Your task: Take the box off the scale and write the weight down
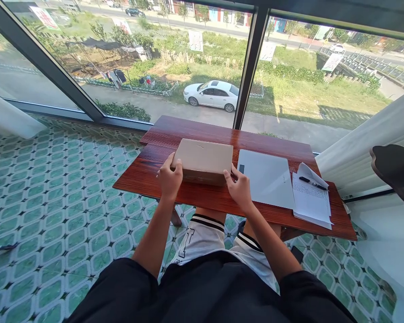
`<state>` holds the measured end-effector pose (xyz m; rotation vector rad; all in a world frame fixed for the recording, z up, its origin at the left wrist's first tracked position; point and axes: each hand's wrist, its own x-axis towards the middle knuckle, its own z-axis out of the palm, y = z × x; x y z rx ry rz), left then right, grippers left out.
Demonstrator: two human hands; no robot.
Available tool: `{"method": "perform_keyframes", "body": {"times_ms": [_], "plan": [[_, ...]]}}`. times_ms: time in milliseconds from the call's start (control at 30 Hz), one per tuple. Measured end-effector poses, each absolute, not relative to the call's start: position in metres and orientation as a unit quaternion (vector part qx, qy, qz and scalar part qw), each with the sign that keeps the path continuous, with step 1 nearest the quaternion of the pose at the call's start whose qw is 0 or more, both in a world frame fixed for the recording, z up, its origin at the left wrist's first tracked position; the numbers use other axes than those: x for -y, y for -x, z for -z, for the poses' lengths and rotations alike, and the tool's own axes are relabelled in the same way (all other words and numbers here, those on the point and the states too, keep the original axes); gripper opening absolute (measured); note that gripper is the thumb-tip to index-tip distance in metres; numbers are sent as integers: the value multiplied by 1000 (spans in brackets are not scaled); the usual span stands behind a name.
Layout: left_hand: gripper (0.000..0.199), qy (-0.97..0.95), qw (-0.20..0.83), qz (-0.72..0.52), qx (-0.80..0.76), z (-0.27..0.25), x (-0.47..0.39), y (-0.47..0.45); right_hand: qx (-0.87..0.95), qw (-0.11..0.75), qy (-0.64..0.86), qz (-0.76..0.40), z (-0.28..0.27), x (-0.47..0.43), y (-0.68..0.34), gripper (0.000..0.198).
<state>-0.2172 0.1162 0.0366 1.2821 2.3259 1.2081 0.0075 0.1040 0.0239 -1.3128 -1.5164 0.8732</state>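
Note:
A closed brown cardboard box (204, 157) rests on the dark red wooden table (195, 190) in front of me. My left hand (171, 176) grips its left end, thumb toward the near side and fingers around the far side of the corner. At the right end, my right hand (237, 184) holds the near corner between thumb and fingers. Just right of that hand lies a closed silver laptop (265, 177). What the box contains is hidden.
Right of the laptop lie written papers (311, 204) with a black pen (313, 183) on top. Large windows stand behind the table, with a white car (212, 94) outside. White curtains (366, 134) hang at the right, near a dark brown curved object (395, 168).

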Motion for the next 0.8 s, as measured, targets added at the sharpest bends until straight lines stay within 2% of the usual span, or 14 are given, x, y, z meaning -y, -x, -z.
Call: {"method": "perform_keyframes", "body": {"times_ms": [800], "plan": [[53, -447, 119, -426, -777, -19, -115, 219, 624, 416, 578, -322, -9, -97, -9, 70]]}}
